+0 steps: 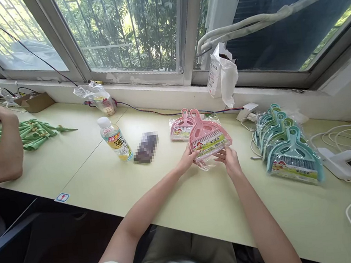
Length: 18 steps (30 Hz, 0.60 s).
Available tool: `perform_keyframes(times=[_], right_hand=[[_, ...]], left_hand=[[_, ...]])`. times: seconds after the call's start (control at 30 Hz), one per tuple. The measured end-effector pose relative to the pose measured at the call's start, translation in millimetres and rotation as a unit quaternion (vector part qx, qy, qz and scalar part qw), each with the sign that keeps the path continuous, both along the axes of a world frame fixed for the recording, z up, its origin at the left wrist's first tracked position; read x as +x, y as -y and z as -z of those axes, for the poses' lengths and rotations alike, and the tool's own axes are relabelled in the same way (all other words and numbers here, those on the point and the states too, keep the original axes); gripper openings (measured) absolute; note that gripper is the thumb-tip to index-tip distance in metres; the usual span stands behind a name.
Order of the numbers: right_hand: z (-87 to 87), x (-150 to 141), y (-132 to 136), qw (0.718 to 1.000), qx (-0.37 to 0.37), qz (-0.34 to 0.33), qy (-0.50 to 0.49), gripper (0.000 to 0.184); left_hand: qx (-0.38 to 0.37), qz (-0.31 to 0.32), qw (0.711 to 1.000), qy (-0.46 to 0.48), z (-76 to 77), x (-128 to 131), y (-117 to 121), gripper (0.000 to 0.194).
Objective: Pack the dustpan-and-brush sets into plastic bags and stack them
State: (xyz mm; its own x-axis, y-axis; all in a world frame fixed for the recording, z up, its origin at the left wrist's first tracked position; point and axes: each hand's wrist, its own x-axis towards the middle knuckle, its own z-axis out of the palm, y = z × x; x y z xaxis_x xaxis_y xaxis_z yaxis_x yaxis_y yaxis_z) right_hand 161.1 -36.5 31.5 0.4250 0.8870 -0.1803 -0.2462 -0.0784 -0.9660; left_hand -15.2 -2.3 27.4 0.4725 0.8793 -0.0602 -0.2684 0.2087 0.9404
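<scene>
I hold a pink dustpan-and-brush set (208, 137) in a clear plastic bag just above the pale green table (183, 198). My left hand (187, 160) grips its lower left edge with fingers closed on the bag. My right hand (228, 159) pinches its lower right edge. A second pink set (180, 127) lies flat just behind it. To the right lies a stack of several teal dustpan sets (288, 151) in bags.
A drink bottle (115, 139) and a dark blurred object (146, 147) stand left of my hands. Another person's arm (3, 148) works by green items (35, 132) at far left. White cables and a charger (342, 162) lie at right. Bags sit on the window sill.
</scene>
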Motion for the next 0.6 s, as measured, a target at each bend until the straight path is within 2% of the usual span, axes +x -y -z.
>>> perform_keyframes(times=[0.07, 0.1, 0.2, 0.27, 0.33, 0.4, 0.53, 0.6], right_hand=[[-1.9, 8, 4, 0.993, -0.009, 0.036, 0.112, 0.054], [-3.6, 12, 6, 0.981, 0.007, 0.064, 0.184, 0.056], [-9.1, 25, 10, 0.908, 0.115, 0.119, 0.385, 0.043], [-10.9, 32, 9, 0.861, 0.179, 0.07, 0.471, 0.034], [-10.1, 34, 6, 0.831, 0.211, 0.013, 0.514, 0.036], [-8.2, 34, 4, 0.826, 0.221, 0.003, 0.518, 0.029], [-8.7, 33, 6, 0.844, 0.231, 0.028, 0.484, 0.017], [-11.6, 37, 9, 0.854, 0.227, -0.005, 0.467, 0.017]], left_hand=[[-0.028, -0.022, 0.999, -0.001, 2.9, -4, -8, 0.062], [-0.046, -0.035, 0.998, 0.003, 3.5, -7, -12, 0.059], [-0.108, -0.078, 0.991, 0.031, 1.4, -19, -25, 0.054], [-0.136, -0.086, 0.986, 0.05, -1.2, -29, -30, 0.051], [-0.144, -0.071, 0.985, 0.062, -2.4, -36, -34, 0.047], [-0.145, -0.051, 0.986, 0.058, -0.8, -39, -36, 0.044], [-0.166, -0.022, 0.985, 0.03, 7.9, -37, -37, 0.041], [-0.173, -0.01, 0.984, 0.03, 11.2, -36, -38, 0.04]])
